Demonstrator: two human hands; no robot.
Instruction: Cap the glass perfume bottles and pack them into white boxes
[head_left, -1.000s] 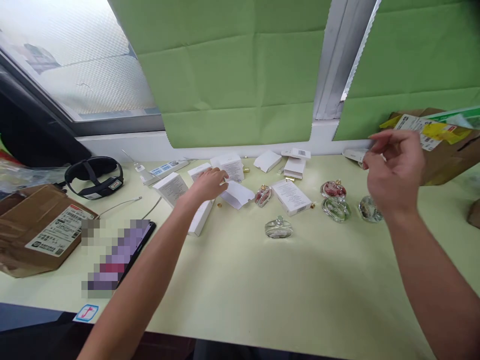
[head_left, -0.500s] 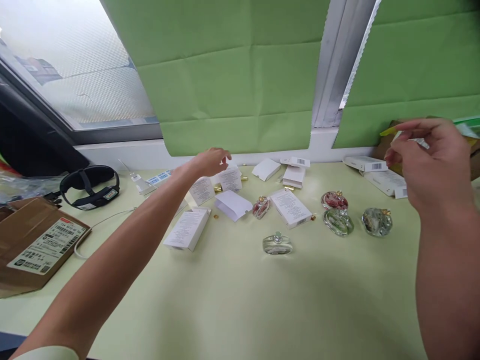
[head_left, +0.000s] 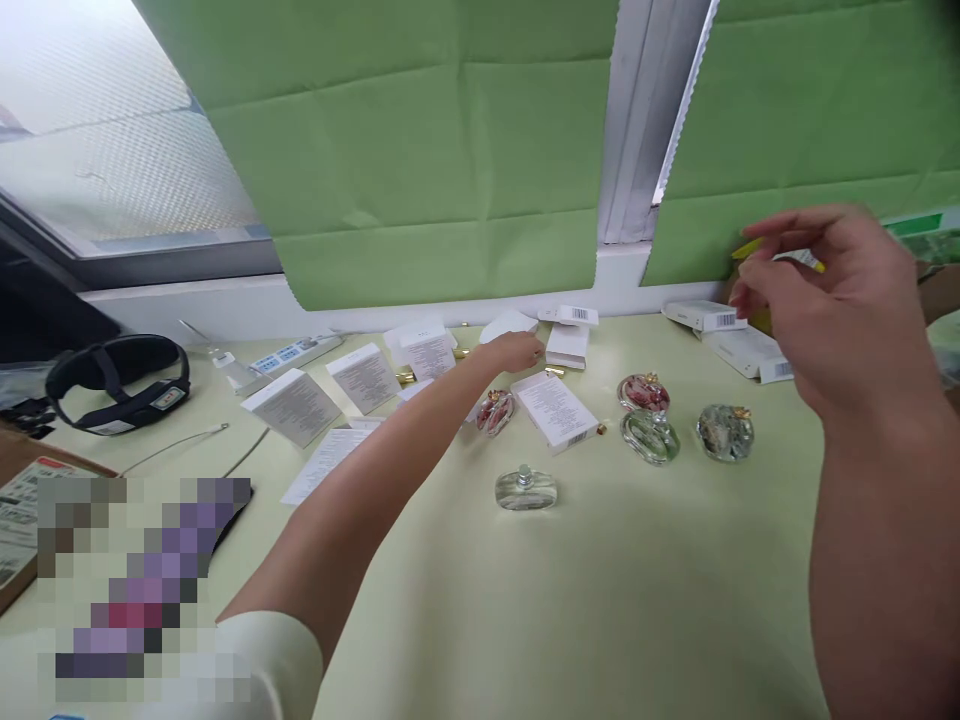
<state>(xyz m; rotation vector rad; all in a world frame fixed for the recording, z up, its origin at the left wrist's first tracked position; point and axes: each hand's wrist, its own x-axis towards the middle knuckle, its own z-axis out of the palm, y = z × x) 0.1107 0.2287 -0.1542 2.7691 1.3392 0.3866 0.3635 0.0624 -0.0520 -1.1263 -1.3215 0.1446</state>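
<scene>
1. Whereas half a second earlier the left hand (head_left: 517,352) hangs above the left boxes (head_left: 365,377), it now sits farther right and lower, at the back row in the middle of the worktop (head_left: 600,600).
2. The reach has passed from the left boxes, now standing clear of the hand, to the middle group.
3. Nearest item: blank box (head_left: 505,323), lying flat just behind the fingertips; whether they touch it cannot be told. The printed box (head_left: 555,410) and red bottle (head_left: 496,411) lie just in front of the hand.
4. Left hand, pose: arm stretched long across the worktop, palm down, fingers fairly straight. The grip is loose and spread, with nothing in it.
5. Right hand (head_left: 825,300), pose: raised at the right, above the far boxes (head_left: 705,316), little changed. The back of the hand faces the camera and the fingers are half curled, thumb near forefinger; whether that grip pinches anything cannot be told.
6. Clear bottle (head_left: 525,488): upright, near the forearm, well apart from both hands.
</scene>
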